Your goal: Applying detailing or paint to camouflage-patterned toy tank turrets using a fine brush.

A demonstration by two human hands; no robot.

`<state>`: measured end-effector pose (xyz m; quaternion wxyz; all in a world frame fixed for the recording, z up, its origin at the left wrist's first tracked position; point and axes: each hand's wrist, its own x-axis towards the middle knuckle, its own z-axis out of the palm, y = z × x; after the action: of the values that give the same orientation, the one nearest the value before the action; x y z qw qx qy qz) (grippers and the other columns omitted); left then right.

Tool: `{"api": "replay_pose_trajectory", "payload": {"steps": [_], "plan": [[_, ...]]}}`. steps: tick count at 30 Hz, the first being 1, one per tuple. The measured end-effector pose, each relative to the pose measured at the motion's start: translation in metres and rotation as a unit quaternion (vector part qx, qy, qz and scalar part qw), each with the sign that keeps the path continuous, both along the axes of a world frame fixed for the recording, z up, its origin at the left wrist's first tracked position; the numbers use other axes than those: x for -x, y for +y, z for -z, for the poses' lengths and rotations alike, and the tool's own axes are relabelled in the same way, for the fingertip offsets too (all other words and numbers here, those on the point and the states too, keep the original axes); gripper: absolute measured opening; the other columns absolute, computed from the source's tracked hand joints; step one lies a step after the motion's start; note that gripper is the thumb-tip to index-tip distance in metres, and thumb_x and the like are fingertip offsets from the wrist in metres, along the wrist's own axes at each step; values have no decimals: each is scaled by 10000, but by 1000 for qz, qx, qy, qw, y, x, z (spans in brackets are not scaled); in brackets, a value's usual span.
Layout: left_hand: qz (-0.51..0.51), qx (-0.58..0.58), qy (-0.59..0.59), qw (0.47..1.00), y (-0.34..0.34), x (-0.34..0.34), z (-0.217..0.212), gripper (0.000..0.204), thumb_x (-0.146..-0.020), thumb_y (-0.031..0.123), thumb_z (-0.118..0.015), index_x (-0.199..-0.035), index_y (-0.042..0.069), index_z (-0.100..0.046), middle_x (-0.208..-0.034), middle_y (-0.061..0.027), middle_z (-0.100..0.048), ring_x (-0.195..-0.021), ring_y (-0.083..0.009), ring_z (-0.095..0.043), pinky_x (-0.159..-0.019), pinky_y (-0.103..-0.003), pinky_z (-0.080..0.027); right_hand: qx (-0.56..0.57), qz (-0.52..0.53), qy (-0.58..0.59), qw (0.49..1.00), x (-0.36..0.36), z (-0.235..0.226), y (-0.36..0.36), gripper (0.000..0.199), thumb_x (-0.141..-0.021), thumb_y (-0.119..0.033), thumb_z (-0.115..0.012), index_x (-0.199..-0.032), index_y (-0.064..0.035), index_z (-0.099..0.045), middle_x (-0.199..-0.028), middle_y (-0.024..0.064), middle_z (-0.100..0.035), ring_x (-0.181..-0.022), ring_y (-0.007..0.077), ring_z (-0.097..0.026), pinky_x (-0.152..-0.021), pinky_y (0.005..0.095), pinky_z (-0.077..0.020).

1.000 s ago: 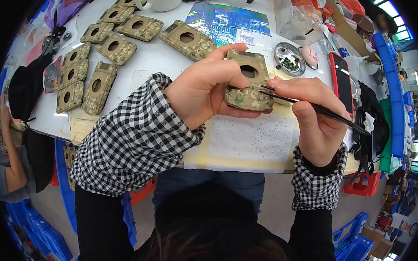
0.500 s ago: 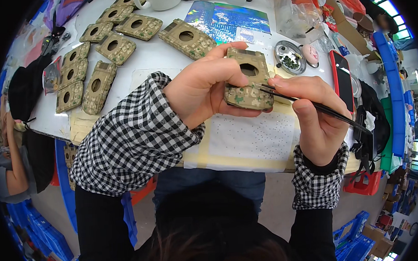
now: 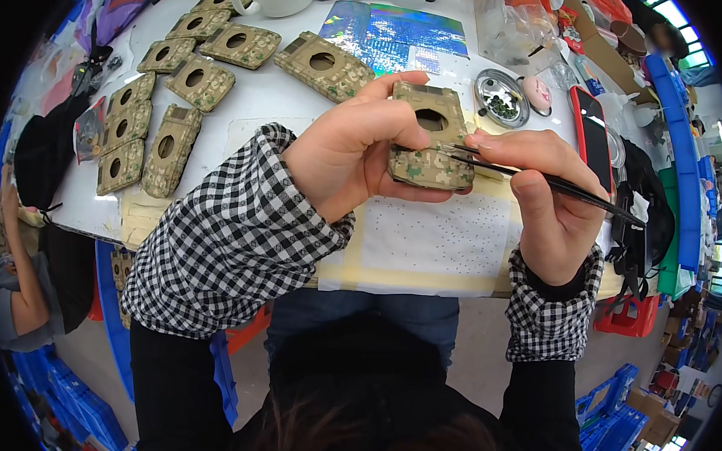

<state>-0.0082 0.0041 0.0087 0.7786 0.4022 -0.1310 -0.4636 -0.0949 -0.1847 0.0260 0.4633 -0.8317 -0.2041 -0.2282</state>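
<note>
- Head view shows me the camouflage pouch (image 3: 426, 144) held up off the tabletop (image 3: 289, 98), between my two hands and close to my chest.
- My left hand (image 3: 349, 157) is closed around the pouch's left side, thumb over the top edge, fingers wrapped underneath.
- My right hand (image 3: 543, 204) is pinched shut on black tweezers (image 3: 538, 179), whose tips touch the pouch's front edge just below its round hole.
- I judge the step in hand to be fine work with the tweezer tips on the pouch; the next move calls for a steady left grip and a small, precise push or pull.
- Its long axis runs away from me, the holed face turned up, the near end folded toward me.
- Beyond my left hand more camouflage pouches (image 3: 169, 146) lie flat; beyond my right hand sits a small round dish (image 3: 501, 97); under both lies a dotted sheet (image 3: 435, 242).
</note>
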Motion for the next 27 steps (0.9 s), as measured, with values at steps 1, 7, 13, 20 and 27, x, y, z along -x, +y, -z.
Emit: {"api": "replay_pose_trajectory", "payload": {"steps": [1, 7, 13, 20, 27], "plan": [[1, 0, 0, 1000, 0, 0, 0, 672, -818, 144, -482, -1420, 84, -189, -1259, -182, -489, -998, -366, -610, -804, -385, -528, -7, -2, 3, 1000, 0, 0, 0, 161, -825, -85, -652, -948, 15, -676, -912, 135, -684, -845, 211, -636, -803, 313, -477], [-4, -1, -8, 1000, 0, 0, 1, 661, -822, 140, -470, -1415, 90, -181, -1252, -204, -491, -1007, -400, -603, -793, -392, -528, -56, -21, -7, 998, 2, 3, -3, 179, -886, -101, -592, -979, 41, -646, -924, 144, -665, -838, 195, -626, -788, 301, -476], [-9, -2, 4, 1000, -2, -3, 4, 639, -829, 120, -452, -1408, 109, -182, -1239, -247, -504, -997, -412, -606, -759, -396, -533, 23, 138, -66, 988, 13, 1, -14, 174, -945, -101, -491, -1007, 43, -566, -889, 114, -589, -783, 179, -585, -825, 345, -480], [-30, -18, 4, 999, -4, -3, 4, 602, -843, 108, -418, -1404, 109, -197, -1222, -253, -518, -981, -406, -615, -761, -397, -537, 238, 280, -52, 929, 14, 5, -21, 126, -736, -5, -706, -846, -20, -648, -720, 90, -579, -707, 221, -546, -634, 302, -430], [-35, -25, 2, 999, -4, -3, 2, 610, -843, 102, -421, -1410, 107, -195, -1223, -257, -520, -978, -409, -615, -747, -386, -531, 254, 246, -63, 933, 8, 13, -18, 171, -685, -4, -740, -831, -33, -657, -712, 79, -584, -705, 236, -549, -610, 314, -432]]}}
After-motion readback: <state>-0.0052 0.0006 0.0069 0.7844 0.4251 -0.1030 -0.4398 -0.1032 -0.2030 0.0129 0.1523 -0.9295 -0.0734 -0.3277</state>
